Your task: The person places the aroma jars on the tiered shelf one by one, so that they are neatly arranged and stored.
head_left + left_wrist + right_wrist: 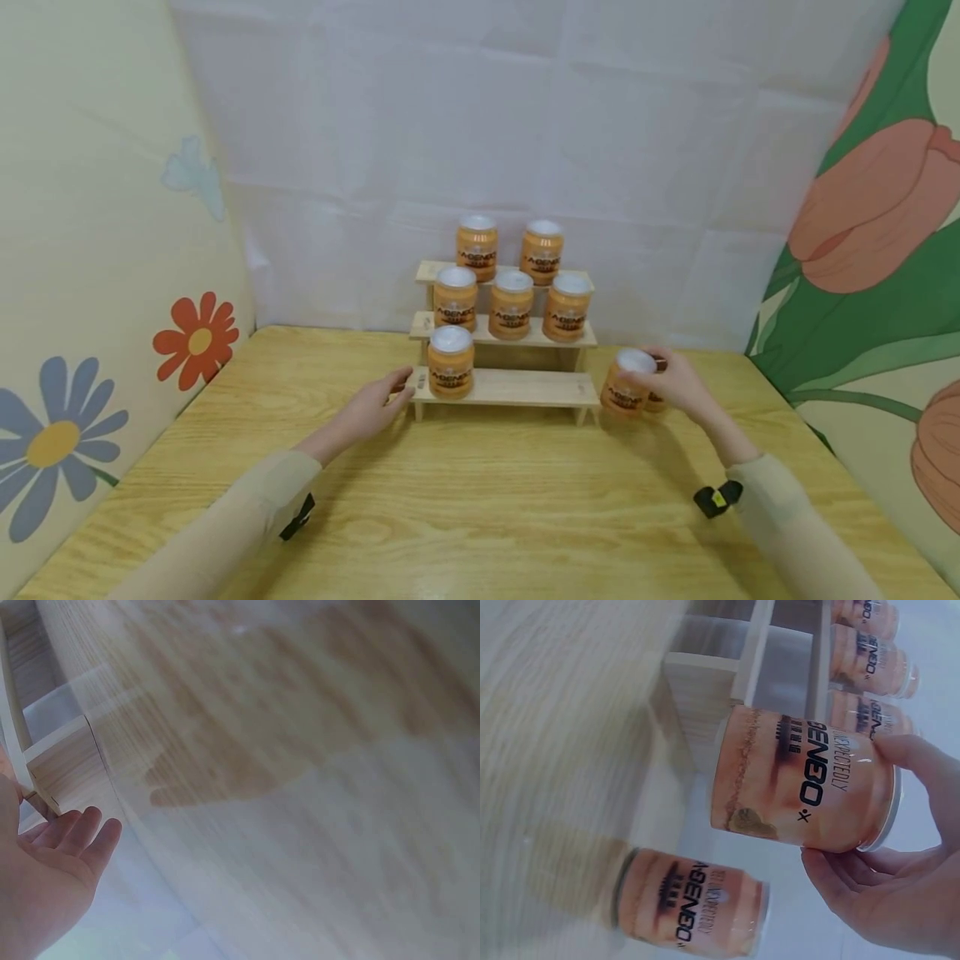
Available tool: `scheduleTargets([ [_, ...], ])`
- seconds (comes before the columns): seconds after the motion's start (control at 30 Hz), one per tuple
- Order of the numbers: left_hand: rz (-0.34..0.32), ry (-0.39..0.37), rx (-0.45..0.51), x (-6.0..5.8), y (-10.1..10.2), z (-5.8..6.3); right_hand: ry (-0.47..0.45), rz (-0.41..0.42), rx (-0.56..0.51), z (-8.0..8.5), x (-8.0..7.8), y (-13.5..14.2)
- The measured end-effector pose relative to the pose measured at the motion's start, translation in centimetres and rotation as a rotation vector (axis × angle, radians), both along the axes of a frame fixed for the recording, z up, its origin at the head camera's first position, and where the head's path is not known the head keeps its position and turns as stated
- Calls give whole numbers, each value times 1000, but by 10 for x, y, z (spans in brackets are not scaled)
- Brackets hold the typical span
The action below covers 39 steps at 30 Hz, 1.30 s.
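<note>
My right hand (672,385) grips an orange can (626,383) near its pale top, off the right end of the bottom tier. In the right wrist view the held can (799,780) is tilted, with dark lettering facing the camera. Another orange can (694,904) stands on the table behind it, mostly covered by the hand in the head view. At the stepped wooden display stand (532,388), my left hand (372,407) has thumb and forefinger at the bottom tier's left end; its other fingers are loose. One can (451,362) sits at the left of that tier.
Three cans, including a middle one (512,306), line the middle tier. Two more, one at the left (477,247), stand on the top tier. A white cloth (480,108) hangs behind the wooden table (480,508); flower-patterned panels flank both sides.
</note>
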<state>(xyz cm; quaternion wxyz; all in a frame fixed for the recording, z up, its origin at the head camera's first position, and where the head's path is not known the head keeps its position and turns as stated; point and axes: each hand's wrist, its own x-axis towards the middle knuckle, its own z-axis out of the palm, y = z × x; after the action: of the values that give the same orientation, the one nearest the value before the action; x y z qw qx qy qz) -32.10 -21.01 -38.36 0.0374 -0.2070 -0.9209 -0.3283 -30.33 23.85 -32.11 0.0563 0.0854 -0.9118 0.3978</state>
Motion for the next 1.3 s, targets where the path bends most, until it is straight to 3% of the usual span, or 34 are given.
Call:
scheduleTargets([
  [0.3, -8, 4, -6, 0, -1, -1, 39, 27, -55, 14, -1, -22],
  [0.7, -5, -2, 6, -1, -1, -2, 61, 81, -329, 14, -14, -71],
  [1.1, 0, -2, 5, 0, -1, 0, 66, 216, -388, 9, -19, -114],
  [1.3, -9, 5, 4, 0, -1, -1, 49, 219, -352, 2, -21, -129],
])
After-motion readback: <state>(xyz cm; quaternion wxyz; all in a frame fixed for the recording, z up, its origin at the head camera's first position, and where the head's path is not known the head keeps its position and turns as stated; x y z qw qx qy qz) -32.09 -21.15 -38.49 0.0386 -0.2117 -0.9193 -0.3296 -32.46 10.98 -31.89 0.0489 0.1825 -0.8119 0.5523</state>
